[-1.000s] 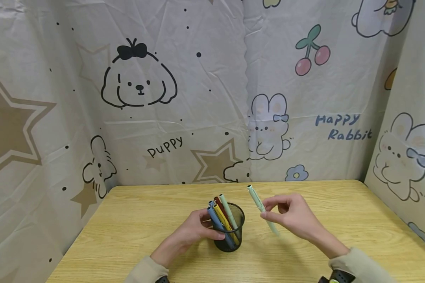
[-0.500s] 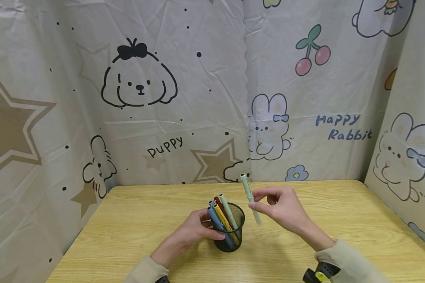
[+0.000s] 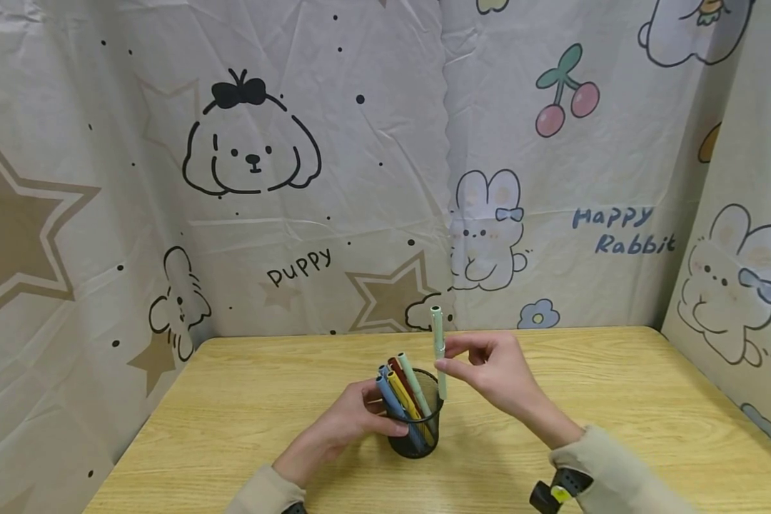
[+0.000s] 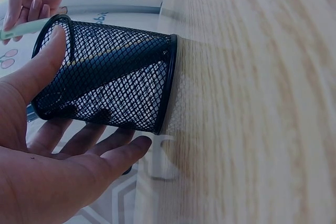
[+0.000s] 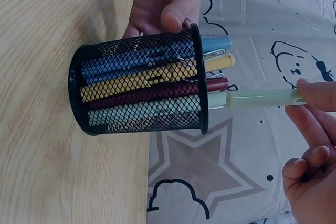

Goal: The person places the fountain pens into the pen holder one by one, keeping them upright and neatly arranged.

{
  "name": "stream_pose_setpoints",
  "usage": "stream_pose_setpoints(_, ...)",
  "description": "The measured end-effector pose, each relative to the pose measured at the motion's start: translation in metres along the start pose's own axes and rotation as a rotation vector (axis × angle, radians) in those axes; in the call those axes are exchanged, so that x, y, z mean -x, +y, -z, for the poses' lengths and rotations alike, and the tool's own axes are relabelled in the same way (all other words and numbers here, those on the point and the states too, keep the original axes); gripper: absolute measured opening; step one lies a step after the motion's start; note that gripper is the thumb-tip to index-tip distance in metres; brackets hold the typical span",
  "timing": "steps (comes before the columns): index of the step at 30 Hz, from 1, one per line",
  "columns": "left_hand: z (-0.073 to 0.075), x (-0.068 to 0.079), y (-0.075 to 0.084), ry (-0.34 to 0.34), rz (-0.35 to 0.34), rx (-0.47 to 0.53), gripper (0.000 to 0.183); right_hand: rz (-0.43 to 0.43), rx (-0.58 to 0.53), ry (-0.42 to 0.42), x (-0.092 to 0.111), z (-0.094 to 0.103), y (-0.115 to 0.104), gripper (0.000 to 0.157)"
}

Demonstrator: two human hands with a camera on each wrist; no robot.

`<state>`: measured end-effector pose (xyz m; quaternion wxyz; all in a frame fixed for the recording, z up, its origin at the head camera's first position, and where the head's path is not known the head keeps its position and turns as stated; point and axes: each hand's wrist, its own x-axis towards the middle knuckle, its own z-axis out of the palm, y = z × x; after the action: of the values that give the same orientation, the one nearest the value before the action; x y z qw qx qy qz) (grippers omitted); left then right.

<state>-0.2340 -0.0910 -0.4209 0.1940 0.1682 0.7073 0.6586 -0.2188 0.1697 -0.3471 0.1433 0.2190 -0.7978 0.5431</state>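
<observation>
My left hand [image 3: 358, 421] holds a black mesh pen cup [image 3: 422, 444] from its left side. The thumb [image 4: 42, 66] lies at the rim and the fingers reach behind the wall. Inside lean blue pens [image 3: 387, 395], a yellow pen [image 3: 400, 391], a dark red pen [image 5: 157, 94] and a light green pen [image 3: 414, 382]. Between thumb and forefinger, my right hand [image 3: 493, 368] pinches another light green pen [image 3: 438, 332], nearly upright. Its lower end overlaps the right side of the cup's rim in the head view.
The cup stands on a light wood table [image 3: 263, 378]. Behind and beside the table hangs a pale cloth [image 3: 373, 193] printed with cartoon animals and stars. Watch-like black straps [image 3: 572, 482] show at both sleeves.
My right hand has moved left with the light green pen, bringing it from beside the cup to the rim. The pen has turned from slanted to nearly upright. My left hand stays put.
</observation>
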Motion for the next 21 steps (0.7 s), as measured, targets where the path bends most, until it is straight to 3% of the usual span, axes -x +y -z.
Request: stream_pose_setpoints(21, -0.001, 0.001, 0.0, 0.023, 0.012, -0.023, 0.057, -0.045, 0.016, -0.07, 0.004, -0.024, 0.025, 0.016)
